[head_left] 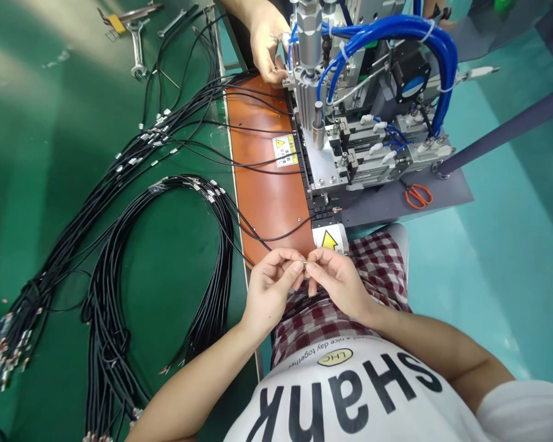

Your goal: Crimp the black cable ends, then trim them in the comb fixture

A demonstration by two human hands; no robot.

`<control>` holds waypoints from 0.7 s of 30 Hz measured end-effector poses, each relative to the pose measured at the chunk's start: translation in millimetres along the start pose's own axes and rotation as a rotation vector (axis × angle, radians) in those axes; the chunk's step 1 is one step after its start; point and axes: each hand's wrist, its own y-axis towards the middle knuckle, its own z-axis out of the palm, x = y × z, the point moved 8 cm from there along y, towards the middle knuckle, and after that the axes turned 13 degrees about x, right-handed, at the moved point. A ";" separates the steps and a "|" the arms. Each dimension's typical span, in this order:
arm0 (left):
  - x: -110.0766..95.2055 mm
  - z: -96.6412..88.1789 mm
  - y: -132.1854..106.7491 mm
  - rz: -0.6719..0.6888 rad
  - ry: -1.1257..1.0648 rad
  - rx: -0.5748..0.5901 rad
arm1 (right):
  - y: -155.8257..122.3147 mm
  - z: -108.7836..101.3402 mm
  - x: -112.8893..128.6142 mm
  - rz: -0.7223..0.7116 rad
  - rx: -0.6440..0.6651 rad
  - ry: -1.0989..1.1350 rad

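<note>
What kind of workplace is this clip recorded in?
Most likely a cable or wire-harness assembly station in a factory. Bundles of black cables lie on a green bench, beside a pneumatic machine with blue air hoses. The left hand and right hand pinch a cable end.

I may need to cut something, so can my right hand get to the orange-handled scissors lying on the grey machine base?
Probably yes. The orange-handled scissors lie in the open on the grey machine base, with nothing between them and the right hand. But that hand and the left hand are pinching a small metal-tipped wire end.
</note>
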 end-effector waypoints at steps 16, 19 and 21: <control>-8.6 4.0 -8.3 -0.090 0.367 0.052 | -14.5 -18.8 13.2 -0.018 -0.051 -0.292; -7.0 5.6 -9.6 -0.106 0.357 0.021 | -17.0 -20.4 20.4 -0.016 -0.038 -0.402; -7.6 6.7 -10.6 -0.107 0.367 0.005 | -17.7 -18.9 27.1 -0.045 -0.039 -0.479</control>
